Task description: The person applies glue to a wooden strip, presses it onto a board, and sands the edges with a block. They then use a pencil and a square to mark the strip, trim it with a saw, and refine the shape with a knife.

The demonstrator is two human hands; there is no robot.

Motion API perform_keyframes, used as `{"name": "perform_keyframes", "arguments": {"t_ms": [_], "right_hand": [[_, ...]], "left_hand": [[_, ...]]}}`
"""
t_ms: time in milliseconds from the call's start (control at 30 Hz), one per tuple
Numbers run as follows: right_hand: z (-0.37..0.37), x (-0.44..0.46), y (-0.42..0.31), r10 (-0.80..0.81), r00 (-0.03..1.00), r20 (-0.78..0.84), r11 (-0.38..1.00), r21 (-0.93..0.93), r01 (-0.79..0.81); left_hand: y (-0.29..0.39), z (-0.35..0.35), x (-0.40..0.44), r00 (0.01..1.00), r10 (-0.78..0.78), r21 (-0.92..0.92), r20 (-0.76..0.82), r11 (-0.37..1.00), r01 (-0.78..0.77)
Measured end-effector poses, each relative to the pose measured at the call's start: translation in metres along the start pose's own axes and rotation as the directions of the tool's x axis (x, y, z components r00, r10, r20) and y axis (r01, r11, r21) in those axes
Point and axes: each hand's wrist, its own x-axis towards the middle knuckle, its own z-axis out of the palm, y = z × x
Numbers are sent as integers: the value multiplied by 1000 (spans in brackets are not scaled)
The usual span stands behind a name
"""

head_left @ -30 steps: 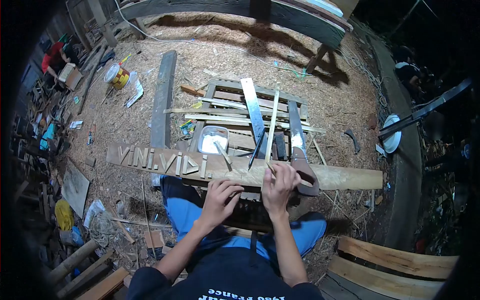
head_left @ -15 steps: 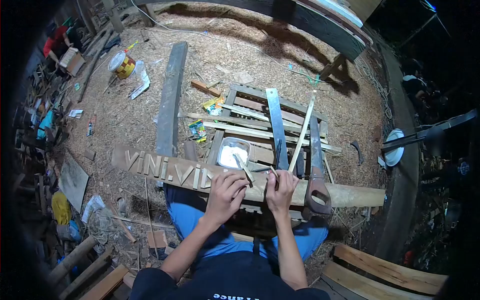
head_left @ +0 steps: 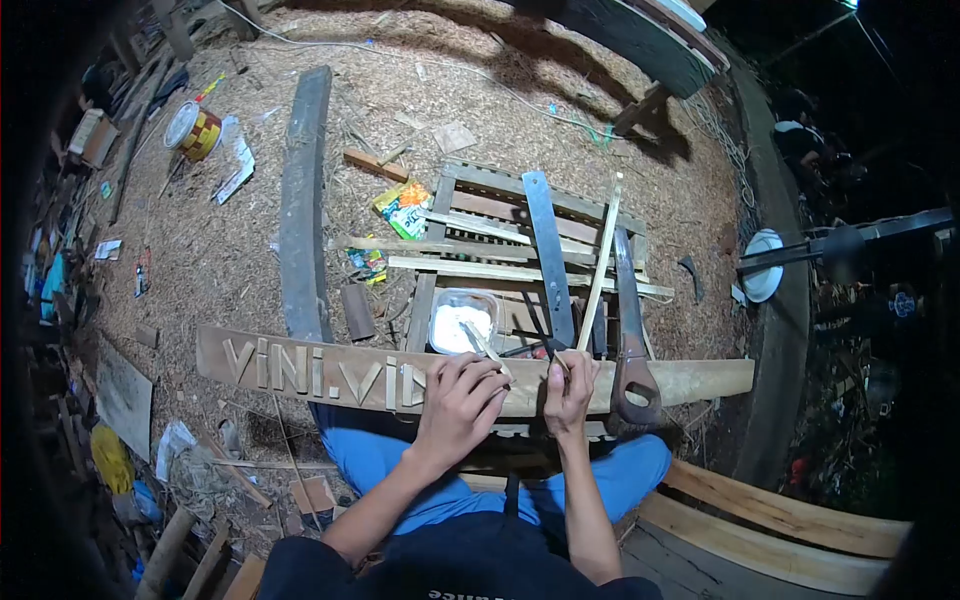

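A long wooden board (head_left: pixel 690 382) lies across my knees. Wooden strip letters (head_left: pixel 277 367) are laid along its left part, reading like "VINI.VI" and continuing under my left hand. My left hand (head_left: pixel 460 405) rests on the board with fingers curled; what lies beneath them is hidden. Just beyond it, a tub of white paste (head_left: pixel 463 318) has a thin stick leaning out toward my fingers. My right hand (head_left: pixel 570 388) is closed in a pinch over the board, with a small dark-tipped piece at its fingertips, too small to name. A handsaw (head_left: pixel 633 375) lies right of it.
A slatted wooden rack (head_left: pixel 430 290) beyond the board carries thin wood strips (head_left: pixel 500 271) and a flat metal blade (head_left: pixel 548 260). Left are a thick beam (head_left: pixel 305 200) and a paint bucket (head_left: pixel 196 133). Shavings cover the ground. Another person (head_left: pixel 797 140) is at the far right.
The view has shifted, moving the scene slightly left. My right hand has turned a little, and the small stick at its fingertips shows less. My left hand stays at the letters.
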Motion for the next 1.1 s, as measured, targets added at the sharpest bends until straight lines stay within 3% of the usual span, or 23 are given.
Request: {"name": "perform_keyframes", "arguments": {"t_ms": [467, 767, 933, 1000, 1067, 1100], "right_hand": [[1, -4, 14, -67, 998, 14, 997, 36, 66], [-2, -3, 6, -80, 997, -13, 995, 64, 81], [-1, -9, 9, 8, 1000, -5, 994, 110, -8], [-4, -12, 11, -24, 1000, 1, 989, 147, 24], [-8, -15, 16, 114, 991, 74, 944, 304, -131], [-19, -10, 7, 108, 992, 68, 939, 322, -125]], "left_hand": [[18, 22, -46, 981, 121, -154, 150, 983, -98], [19, 17, -64, 993, 45, -80, 106, 996, -36], [27, 17, -53, 994, 55, -10, 96, 998, -54], [33, 22, -51, 996, 53, 22, 68, 998, -55], [43, 28, -48, 999, 23, 57, 30, 998, -25], [49, 31, -46, 1000, -10, 53, 17, 999, 9]]}}
